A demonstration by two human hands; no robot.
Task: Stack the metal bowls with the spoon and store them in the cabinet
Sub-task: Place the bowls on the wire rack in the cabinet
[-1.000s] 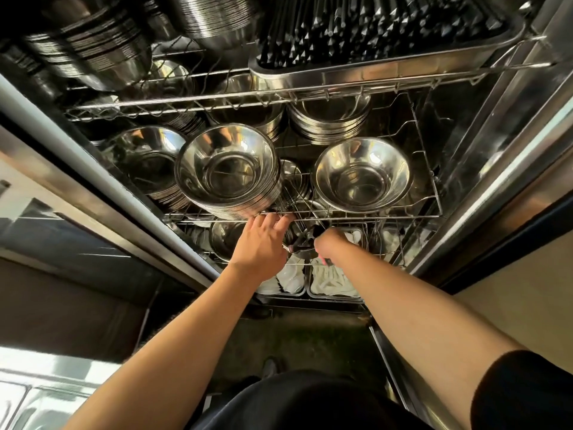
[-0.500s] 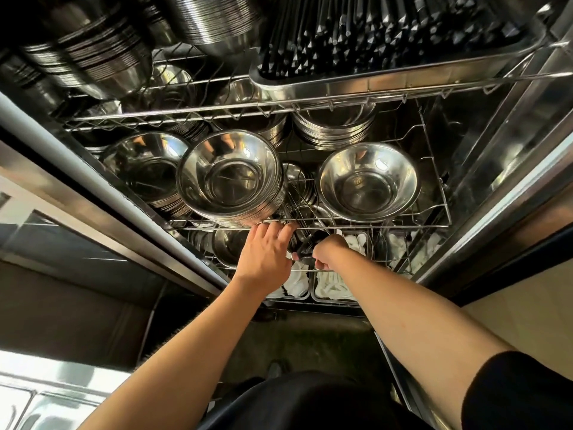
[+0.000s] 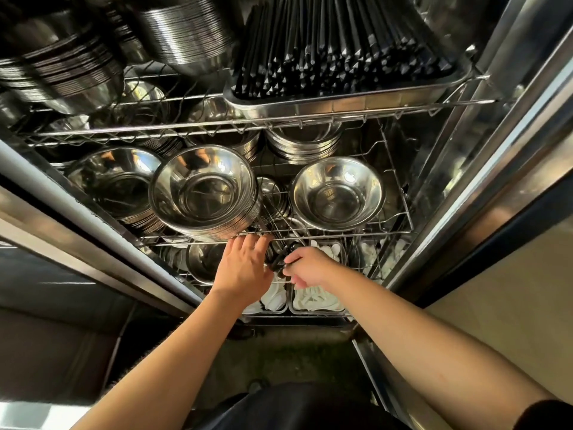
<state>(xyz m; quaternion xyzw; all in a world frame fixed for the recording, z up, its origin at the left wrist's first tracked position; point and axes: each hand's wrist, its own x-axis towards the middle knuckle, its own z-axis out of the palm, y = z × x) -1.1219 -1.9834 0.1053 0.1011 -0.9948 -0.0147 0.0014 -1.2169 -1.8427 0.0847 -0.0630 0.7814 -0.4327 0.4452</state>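
Silver, mirror-bright metal bowls (image 3: pixel 203 193) are stacked on a chrome wire rack (image 3: pixel 400 232), their ribbed rims forming fine horizontal stripes. Black-handled utensils (image 3: pixel 335 48) are packed in a steel tray (image 3: pixel 341 102) above. White cloths (image 3: pixel 313 301) are seen below, beside a black sleeve (image 3: pixel 545 414).

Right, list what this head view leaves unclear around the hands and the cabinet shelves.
- Dark object between left hand and right hand: fingers hide it; spoon or not, cannot tell.
- Bowl stack on the top shelf: cut off by the frame's left edge.
- White items in the bottom tray: right forearm covers them.
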